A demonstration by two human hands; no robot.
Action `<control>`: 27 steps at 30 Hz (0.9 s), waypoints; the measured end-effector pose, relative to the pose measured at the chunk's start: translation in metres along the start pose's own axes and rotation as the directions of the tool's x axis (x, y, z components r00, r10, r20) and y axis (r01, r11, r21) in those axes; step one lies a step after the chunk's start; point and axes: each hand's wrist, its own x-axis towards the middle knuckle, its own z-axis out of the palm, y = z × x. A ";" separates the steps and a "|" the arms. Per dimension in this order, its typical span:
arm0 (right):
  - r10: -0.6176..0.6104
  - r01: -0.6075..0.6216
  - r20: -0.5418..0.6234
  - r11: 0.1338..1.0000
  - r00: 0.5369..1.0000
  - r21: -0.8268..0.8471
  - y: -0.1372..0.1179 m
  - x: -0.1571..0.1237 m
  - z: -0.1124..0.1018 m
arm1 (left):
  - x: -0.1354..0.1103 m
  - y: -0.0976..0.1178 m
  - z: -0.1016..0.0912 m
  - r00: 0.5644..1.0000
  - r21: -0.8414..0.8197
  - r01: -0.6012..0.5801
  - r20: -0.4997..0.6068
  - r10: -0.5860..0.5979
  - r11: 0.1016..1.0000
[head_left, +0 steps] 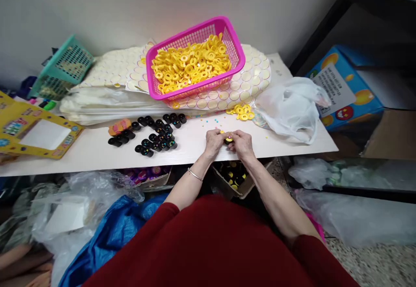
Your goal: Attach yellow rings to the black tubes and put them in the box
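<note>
A black cap (229, 140) is pinched between the curled fingers of left hand (214, 142) and right hand (242, 143), over the counter (191, 150); other caps (147, 152) are placed at nine o'clock, rings (242, 112) at one.

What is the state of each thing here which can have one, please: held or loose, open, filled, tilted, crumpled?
Black-and-yellow piece, held between left hand and right hand
Pink basket, open, heaped with yellow pieces
Black pieces, loose in groups on table
White plastic bag, crumpled
Green basket, tilted
Blue box, tilted
Carton below the table, open
Blue sheet, crumpled
</note>
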 end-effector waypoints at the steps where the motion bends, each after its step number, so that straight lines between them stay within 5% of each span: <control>1: -0.011 0.011 -0.001 1.000 1.000 0.003 0.000 -0.001 0.000 | -0.001 0.000 -0.001 1.000 -0.001 -0.015 0.005 0.015 1.000; 8: -0.070 0.070 0.028 0.997 0.997 0.032 0.005 0.001 -0.007 | -0.012 -0.001 -0.006 0.991 0.035 -0.132 0.007 0.132 0.991; 12: -0.246 0.228 -0.080 0.955 0.966 -0.192 0.011 0.004 -0.031 | -0.018 -0.005 -0.008 0.990 0.051 -0.139 -0.011 0.140 0.989; 14: -0.437 0.385 -0.038 0.826 0.899 -0.411 0.015 0.003 -0.043 | -0.021 -0.007 -0.009 0.987 0.081 -0.161 -0.009 0.162 0.984; 16: -0.555 0.513 0.123 0.630 0.822 -0.583 0.018 0.000 -0.051 | -0.024 -0.008 -0.009 0.976 0.152 -0.218 0.015 0.219 0.964; 19: -0.552 0.609 0.368 0.352 0.748 -0.711 0.023 -0.007 -0.055 | -0.025 -0.007 -0.005 0.961 0.306 -0.274 0.046 0.273 0.912; 21: -0.533 0.619 0.434 0.233 0.726 -0.750 0.026 -0.010 -0.056 | -0.024 -0.005 -0.002 0.962 0.392 -0.267 0.049 0.270 0.881; 23: -0.539 0.613 0.439 0.194 0.719 -0.766 0.029 -0.011 -0.061 | -0.022 -0.004 0.000 0.965 0.437 -0.254 0.049 0.259 0.863; 27: -0.552 0.618 0.415 0.250 0.724 -0.746 0.032 -0.012 -0.071 | -0.018 -0.007 0.002 0.968 0.414 -0.240 0.030 0.250 0.878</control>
